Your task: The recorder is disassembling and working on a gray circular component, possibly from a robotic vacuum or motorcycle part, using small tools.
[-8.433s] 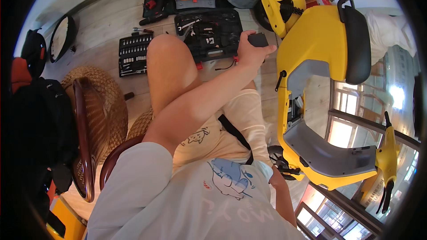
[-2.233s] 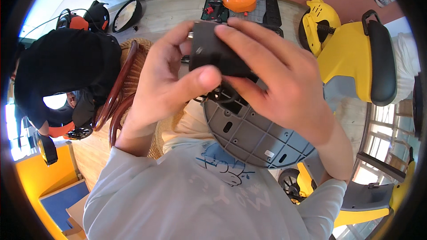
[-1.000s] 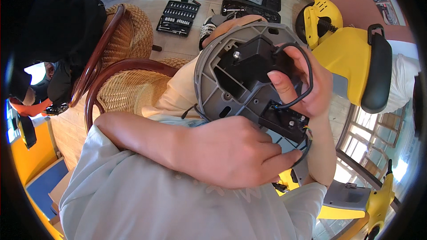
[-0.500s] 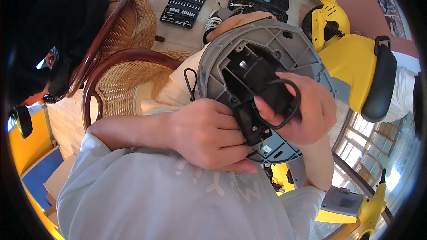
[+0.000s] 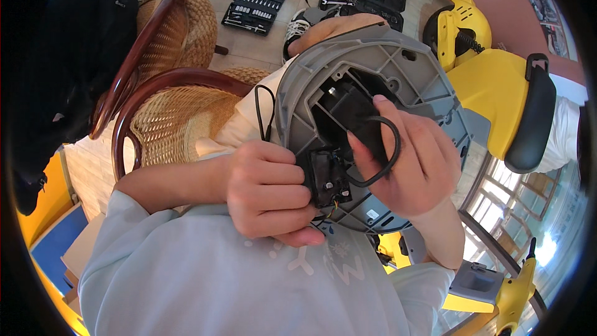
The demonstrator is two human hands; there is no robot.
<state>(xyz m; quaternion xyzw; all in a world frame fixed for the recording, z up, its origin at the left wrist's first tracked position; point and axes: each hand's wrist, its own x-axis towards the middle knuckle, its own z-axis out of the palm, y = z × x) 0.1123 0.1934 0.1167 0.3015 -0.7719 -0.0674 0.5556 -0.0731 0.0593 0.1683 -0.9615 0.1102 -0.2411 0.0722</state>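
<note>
A round grey ribbed plastic housing [image 5: 429,65] rests tilted across my lap, with a dark recess in its middle. My right hand [image 5: 415,165] has its thumb and fingers closed round a black box-shaped part [image 5: 357,109] that sits in this recess. From the black box a thick black cable [image 5: 396,149] loops down past my fingers. My left hand [image 5: 268,190] is closed at the edge of a small black module [image 5: 326,177] with metal studs and thin coloured wires, at the housing's near left. A thin black wire loop [image 5: 266,109] sticks up beyond my left hand.
Wicker chairs [image 5: 174,112] with dark wooden arms stand to the left. On the floor ahead lie an open socket set [image 5: 255,7] and a toolbox [image 5: 388,15]. Yellow machine parts [image 5: 491,93] stand at the right, and a grey-and-yellow part [image 5: 476,283] lies lower right.
My left hand has moved left, and the small black module has shifted left with it. My right hand has shifted slightly left, its fingers still on the black box.
</note>
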